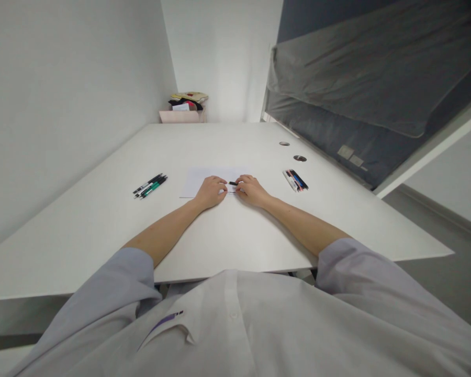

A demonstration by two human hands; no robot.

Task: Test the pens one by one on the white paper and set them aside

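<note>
My left hand [212,192] rests on a white sheet of paper [192,180], its fingers curled into a pinch. Whatever they hold, if anything, is too small to make out. Opposite it, my right hand [253,189] is closed at the fingertips on a short black pen part [233,183], which points toward the left hand. A thin dark piece [231,192] shows between the two hands, lower down; I cannot tell which hand touches it. Both forearms lean on the white table.
Several pens [151,186], black, white and green, lie to the left. On the right is a group of thin pen parts or pens [295,180]. Two round grommets [300,158] sit near a grey-covered partition [337,94]. A pink box [179,116] stands beyond the table's far edge [220,123].
</note>
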